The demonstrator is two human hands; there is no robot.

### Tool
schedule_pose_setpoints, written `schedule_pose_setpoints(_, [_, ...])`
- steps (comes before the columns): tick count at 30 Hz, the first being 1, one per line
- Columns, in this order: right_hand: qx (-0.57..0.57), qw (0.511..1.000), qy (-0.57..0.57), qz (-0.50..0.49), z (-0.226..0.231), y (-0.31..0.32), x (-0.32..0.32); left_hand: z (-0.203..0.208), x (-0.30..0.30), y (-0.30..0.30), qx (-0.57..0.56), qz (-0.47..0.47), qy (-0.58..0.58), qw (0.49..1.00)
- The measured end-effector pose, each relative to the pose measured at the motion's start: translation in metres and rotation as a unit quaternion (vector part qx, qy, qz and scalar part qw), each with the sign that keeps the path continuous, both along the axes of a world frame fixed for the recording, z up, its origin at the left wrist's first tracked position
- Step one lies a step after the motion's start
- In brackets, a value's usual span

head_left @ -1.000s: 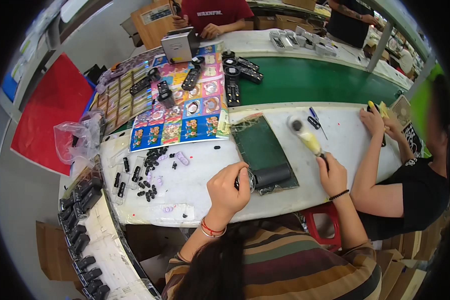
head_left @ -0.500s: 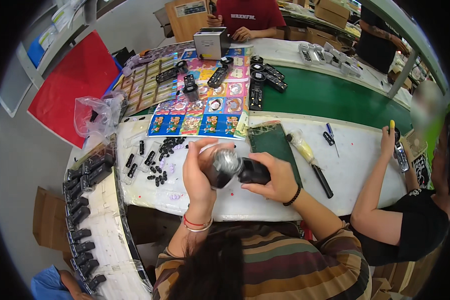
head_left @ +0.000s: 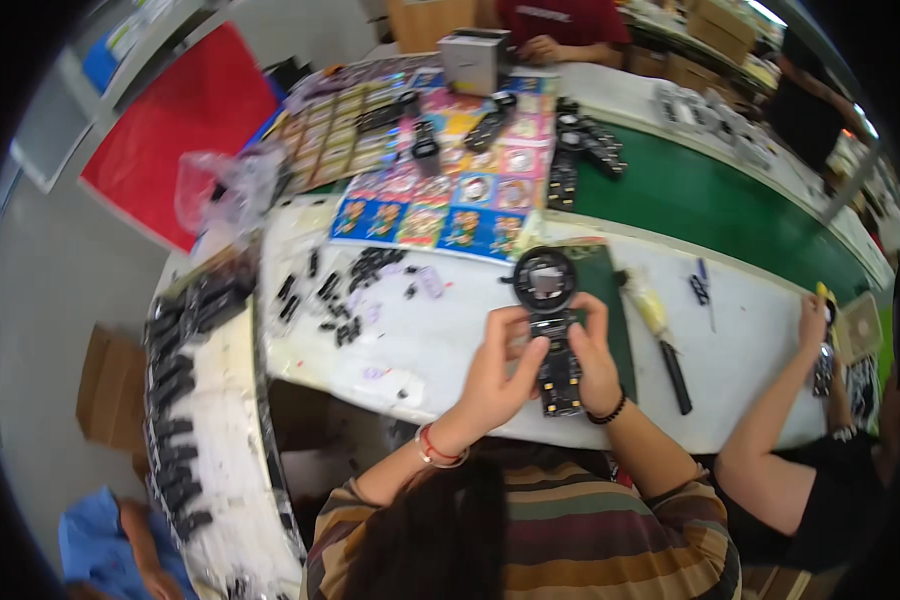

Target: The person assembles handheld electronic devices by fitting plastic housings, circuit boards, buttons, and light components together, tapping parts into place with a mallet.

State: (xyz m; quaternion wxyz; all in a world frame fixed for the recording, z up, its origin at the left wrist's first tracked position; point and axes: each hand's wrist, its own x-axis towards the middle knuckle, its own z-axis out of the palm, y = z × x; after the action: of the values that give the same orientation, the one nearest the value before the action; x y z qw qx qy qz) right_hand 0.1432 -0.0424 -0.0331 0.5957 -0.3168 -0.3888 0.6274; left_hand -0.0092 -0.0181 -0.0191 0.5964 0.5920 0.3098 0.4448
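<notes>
Between my two hands is a black handheld device (head_left: 558,375) with a round ring-shaped head and a flat rectangular handle with small gold-coloured spots. My left hand (head_left: 500,365) grips the handle from the left, thumb laid on its face. From the right, my right hand (head_left: 598,362) closes on the same handle. The device is held upright over the white table, just left of a dark green mat (head_left: 615,310). Small black parts (head_left: 370,265) and a few pale purple pieces (head_left: 430,282) are scattered to the left of my hands.
Colourful printed sheets (head_left: 460,225) lie ahead, several similar black devices (head_left: 562,175) on and beside them. A grey-white box (head_left: 473,62) stands behind. At right are a yellow-and-black tool (head_left: 650,310), a screwdriver (head_left: 707,285) and a co-worker's arm (head_left: 770,420). Black units (head_left: 175,385) line the left rack.
Both hands have moved right and turned the device, so its round head now points away and its flat face shows. The view has shifted slightly.
</notes>
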Motion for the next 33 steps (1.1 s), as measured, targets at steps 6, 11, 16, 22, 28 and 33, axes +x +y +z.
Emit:
schedule_pose_setpoints(6, [0.143,0.957,-0.251,0.027,-0.015,-0.008,-0.001,-0.014,-0.041,0.0,-0.109,0.049,-0.049,0.992])
schedule_pose_setpoints(11, [0.232,0.931,-0.283,-0.023,0.007,-0.005,0.006,-0.008,-0.146,0.028,-0.069,0.443,-0.05,0.893])
schedule_pose_setpoints(16, [0.225,0.921,-0.315,-0.049,0.014,-0.002,0.011,-0.034,-0.327,0.058,0.063,0.705,0.162,0.687])
schedule_pose_setpoints(22, [0.285,0.885,-0.369,-0.01,0.013,0.001,0.008,-0.062,-0.458,0.094,0.051,0.695,0.403,0.594])
schedule_pose_setpoints(28, [0.253,0.876,-0.409,-0.05,-0.001,0.011,0.013,-0.058,-0.324,0.098,0.179,0.565,0.439,0.675])
schedule_pose_setpoints(33, [0.252,0.854,-0.453,-0.048,0.005,0.011,0.007,-0.05,-0.263,0.067,0.146,0.466,0.508,0.71])
